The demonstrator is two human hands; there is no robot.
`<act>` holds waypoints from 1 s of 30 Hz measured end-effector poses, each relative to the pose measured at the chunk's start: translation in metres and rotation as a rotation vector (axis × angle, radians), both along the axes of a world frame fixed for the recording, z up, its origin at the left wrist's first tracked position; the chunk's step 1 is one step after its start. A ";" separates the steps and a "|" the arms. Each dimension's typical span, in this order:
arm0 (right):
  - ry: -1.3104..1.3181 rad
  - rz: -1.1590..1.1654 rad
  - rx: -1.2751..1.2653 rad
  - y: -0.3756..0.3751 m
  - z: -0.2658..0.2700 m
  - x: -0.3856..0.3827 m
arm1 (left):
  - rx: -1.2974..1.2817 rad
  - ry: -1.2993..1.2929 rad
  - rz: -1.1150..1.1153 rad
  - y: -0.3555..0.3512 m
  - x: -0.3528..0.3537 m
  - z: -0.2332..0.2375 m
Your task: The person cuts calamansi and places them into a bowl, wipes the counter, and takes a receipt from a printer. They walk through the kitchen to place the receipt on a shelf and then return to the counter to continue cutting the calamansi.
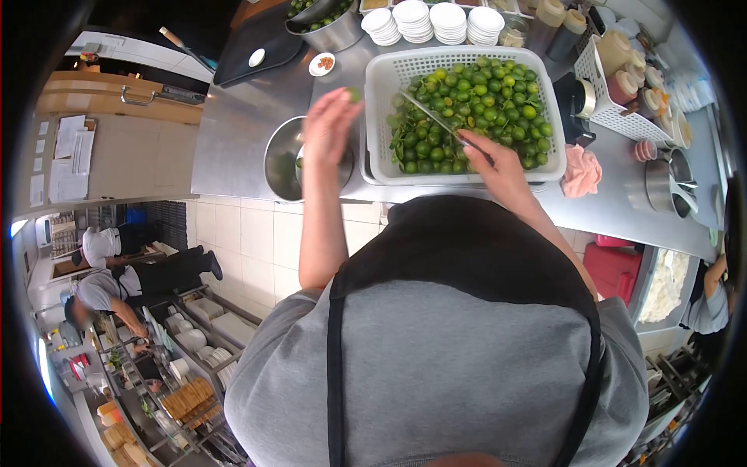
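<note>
The left hand (327, 128) is raised with its fingers drawn together, pinching a small green lime (354, 95) at the fingertips. The right hand (494, 163) is closed around the handle end of a knife (432, 117), whose thin blade runs toward 10 o'clock across the fruit. The two hands are well apart, the left at 9 o'clock from the right.

Directly under the left hand sits a steel bowl (280, 163); the wrist hides most of what lies in it. Just beside the bowl at 3 o'clock stands a white plastic basket (375, 117), heaped with green limes (482, 101) and some leaves. The right hand rests at the basket's near rim, and the held lime hovers just beside its far left corner. Both bowl and basket stand on a steel counter (233, 132).

At 3 o'clock from the basket a crumpled pink cloth (582, 171) lies on the counter. Beyond it, at 2 o'clock, a white caddy (615, 117) holds squeeze bottles, and steel cups (661, 187) stand at 3 o'clock near the counter's end. At 12 o'clock from the basket are stacks of white saucers (436, 22). At 11 o'clock is a larger steel bowl (334, 35) with green contents, with a little dish (321, 64) of something red near it. Below the counter edge at 4 o'clock shows a red bin (611, 268).

Two other people (105, 268) in grey tops and dark aprons work far off at 8 o'clock. A third person (708, 307) stands at 4 o'clock.
</note>
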State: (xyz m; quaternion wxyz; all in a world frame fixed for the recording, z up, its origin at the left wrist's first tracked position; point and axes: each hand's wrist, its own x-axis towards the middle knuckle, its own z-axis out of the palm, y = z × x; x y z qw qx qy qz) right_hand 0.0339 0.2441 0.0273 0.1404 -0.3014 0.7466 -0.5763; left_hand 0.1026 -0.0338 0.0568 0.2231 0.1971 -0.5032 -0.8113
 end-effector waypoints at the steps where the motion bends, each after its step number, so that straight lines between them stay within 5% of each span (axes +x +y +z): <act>1: 0.000 0.000 0.001 0.004 -0.001 -0.002 | -0.244 -0.126 0.109 -0.010 0.010 0.009; 3: -0.071 -0.081 0.091 0.010 -0.004 -0.008 | -0.788 -0.436 0.243 -0.041 0.027 0.012; 4: -0.074 -0.077 0.091 0.013 -0.003 -0.012 | -0.788 -0.441 0.245 -0.047 0.032 0.005; 6: -0.113 -0.117 0.246 0.016 0.000 -0.018 | -1.768 -0.660 0.356 -0.040 0.039 0.014; 8: -0.087 -0.136 0.190 0.013 -0.002 -0.018 | -1.439 -0.590 0.110 -0.022 0.024 0.003; 11: -0.048 -0.128 0.179 0.007 0.001 -0.015 | -1.556 -0.406 -0.252 0.025 -0.002 -0.026; 13: 0.095 -0.117 0.011 0.004 -0.009 -0.013 | -1.520 -0.528 -0.354 0.066 -0.010 -0.016; 18: -0.045 -0.144 0.025 0.012 0.002 -0.009 | -1.312 -0.414 -0.310 0.059 -0.027 -0.023; 20: -0.110 -0.153 0.037 0.013 0.004 -0.010 | -0.467 -0.165 -0.251 0.053 -0.032 -0.008; 21: -0.162 -0.153 -0.004 0.013 0.005 -0.010 | -0.315 -0.107 -0.270 0.048 -0.033 -0.003; 30: -0.293 0.013 -0.147 -0.006 0.019 0.009 | -0.104 -0.024 -0.173 0.064 -0.036 -0.008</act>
